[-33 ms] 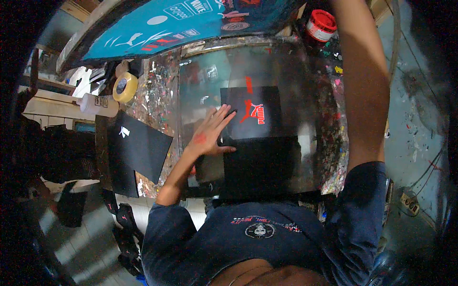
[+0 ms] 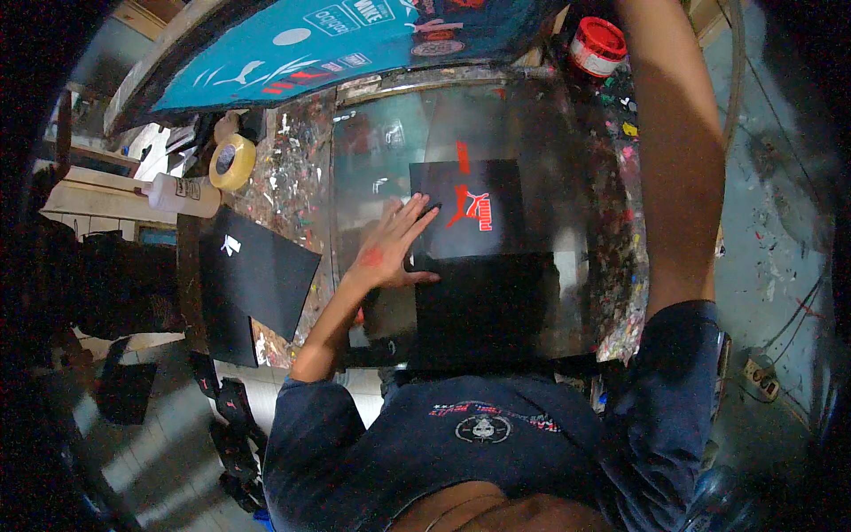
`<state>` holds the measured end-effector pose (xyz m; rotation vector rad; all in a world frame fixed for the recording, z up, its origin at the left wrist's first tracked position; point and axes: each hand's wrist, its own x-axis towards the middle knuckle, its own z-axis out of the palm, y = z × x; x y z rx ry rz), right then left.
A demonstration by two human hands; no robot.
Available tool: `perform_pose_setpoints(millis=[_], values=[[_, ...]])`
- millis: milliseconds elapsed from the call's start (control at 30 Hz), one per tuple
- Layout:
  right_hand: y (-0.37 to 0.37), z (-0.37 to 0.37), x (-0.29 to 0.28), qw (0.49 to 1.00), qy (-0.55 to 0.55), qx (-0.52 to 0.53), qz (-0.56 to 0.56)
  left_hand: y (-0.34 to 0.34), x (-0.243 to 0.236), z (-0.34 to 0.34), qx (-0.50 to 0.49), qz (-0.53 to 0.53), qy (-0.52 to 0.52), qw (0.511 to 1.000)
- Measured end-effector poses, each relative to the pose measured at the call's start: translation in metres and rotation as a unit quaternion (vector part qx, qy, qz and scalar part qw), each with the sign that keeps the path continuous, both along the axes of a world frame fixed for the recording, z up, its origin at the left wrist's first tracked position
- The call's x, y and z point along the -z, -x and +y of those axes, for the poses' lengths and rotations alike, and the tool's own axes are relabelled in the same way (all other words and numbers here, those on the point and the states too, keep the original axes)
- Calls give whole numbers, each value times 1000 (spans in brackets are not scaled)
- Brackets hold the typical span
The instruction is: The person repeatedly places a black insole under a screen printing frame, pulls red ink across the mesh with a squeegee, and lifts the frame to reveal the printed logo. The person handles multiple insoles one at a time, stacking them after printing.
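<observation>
1. The black piece (image 2: pixel 496 239) lies on the glossy board (image 2: pixel 368 155), in front of the person. The left hand (image 2: pixel 394 244) rests at its left edge with fingers spread, thumb apart, gripping nothing. If that hand slides, the piece could shift and the print (image 2: pixel 459 208) would sit crooked.

2. The fingertips are near the red shapes; should those be wet, which cannot be told, a small move inward could smear them. The back of the hand bears a red patch (image 2: pixel 372 255), so any wet colour there might transfer.

3. The right hand is out of view, so its opening and hold cannot be told; only the right forearm (image 2: pixel 678 160) shows, rising past the upper edge. The blue screen (image 2: pixel 310 53) stands tilted over the board; if it dropped, it could strike the left hand.

4. A second red mark (image 2: pixel 462 158) crosses the piece's top edge. If it is ink rather than reflection, it could stain the board.

5. The red tub (image 2: pixel 597 48) is near the right forearm; a careless swing could tip it.
</observation>
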<state>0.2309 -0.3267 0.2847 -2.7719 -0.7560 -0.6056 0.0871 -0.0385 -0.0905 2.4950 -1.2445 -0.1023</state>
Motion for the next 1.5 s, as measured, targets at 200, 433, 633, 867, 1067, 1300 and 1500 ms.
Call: perform_pose_setpoints(millis=[200,433,633,867,1067,1300,1500], values=[[1,2,-1,1000,-7,-17,25,2,2,0,-7,-6,5,1000],[-6,7,3,1000,-15,6,25,0,4,1,-5,14,3,1000],[1,2,-2,1000,-11,-8,27,1,2,-1,-9,-19,4,1000],[-1,3,0,1000,-12,-15,15,2,4,0,-10,-13,0,1000],[0,3,-1,1000,9,6,-2,4,2,1,-13,-4,12,1000],[-1,3,-3,1000,13,8,8,18,-14,-51,-115,-3,176,978],[53,13,22,1000,-2,7,17,43,-69,-135,28,1,348,937]])
